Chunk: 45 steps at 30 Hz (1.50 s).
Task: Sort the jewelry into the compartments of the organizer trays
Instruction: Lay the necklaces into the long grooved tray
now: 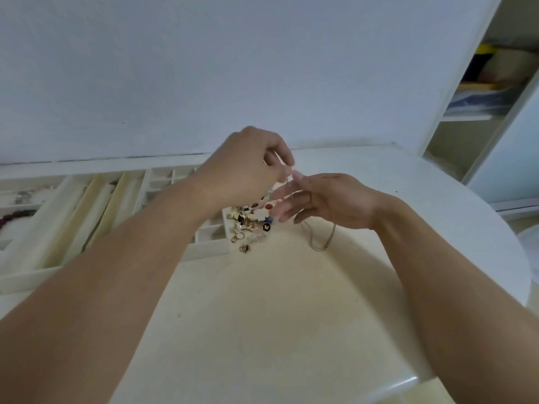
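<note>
Both hands are raised over the white table (pixel 262 316). My left hand (pixel 248 167) has its fingers curled and pinches the end of a thin gold chain (pixel 320 240) at its fingertips. My right hand (pixel 326 199) meets it fingertip to fingertip, thumb and forefinger on the same chain, the other fingers spread. The chain hangs below my right hand in a loop above the table. A pile of small jewelry (pixel 248 228), gold rings, charms and coloured pieces, lies under the hands beside the white organizer tray (pixel 204 249).
A larger white tray (pixel 29 275) with long cream dividers stands at the left, holding dark red beads (pixel 14 215) and other pieces. A white wall rises behind the table. Open shelves (pixel 481 112) with stacked items stand at the right. The table's rounded edge curves at the right.
</note>
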{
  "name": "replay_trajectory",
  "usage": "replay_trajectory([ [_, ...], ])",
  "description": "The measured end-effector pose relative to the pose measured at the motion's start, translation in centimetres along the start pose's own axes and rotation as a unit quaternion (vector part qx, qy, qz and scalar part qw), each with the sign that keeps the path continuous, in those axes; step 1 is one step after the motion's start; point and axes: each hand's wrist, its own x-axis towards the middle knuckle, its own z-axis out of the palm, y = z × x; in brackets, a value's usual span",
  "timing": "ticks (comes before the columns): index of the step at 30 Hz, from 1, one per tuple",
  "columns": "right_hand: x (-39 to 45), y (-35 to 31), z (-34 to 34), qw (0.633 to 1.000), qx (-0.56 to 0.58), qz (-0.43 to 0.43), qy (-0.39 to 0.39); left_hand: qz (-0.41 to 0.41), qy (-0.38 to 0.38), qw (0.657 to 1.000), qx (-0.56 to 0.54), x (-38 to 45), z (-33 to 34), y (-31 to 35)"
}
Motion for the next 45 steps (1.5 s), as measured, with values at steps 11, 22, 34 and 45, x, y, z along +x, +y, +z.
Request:
replay_trajectory([
  [11, -0.7, 0.6, -1.6, 0.991, 0.127, -0.006, 0.045, -0.007, 0.167, 0.985, -0.039, 0.5, -2.2, -1.9],
  [22, -0.9, 2.1, -3.5, 0.980, 0.165, 0.013, 0.107, -0.028, 0.239, 0.969, -0.055, 0.4, -4.3, -4.1],
  [34, -1.0, 2.7, -4.4, 0.984, 0.006, 0.017, 0.179, -0.057, 0.273, 0.959, -0.052, 0.2, -5.7, -5.7],
  [45, -0.1, 2.1, -3.3, 0.930, -0.153, -0.019, 0.333, -0.066, 0.255, 0.964, -0.024, -2.2, -7.6, -5.4],
])
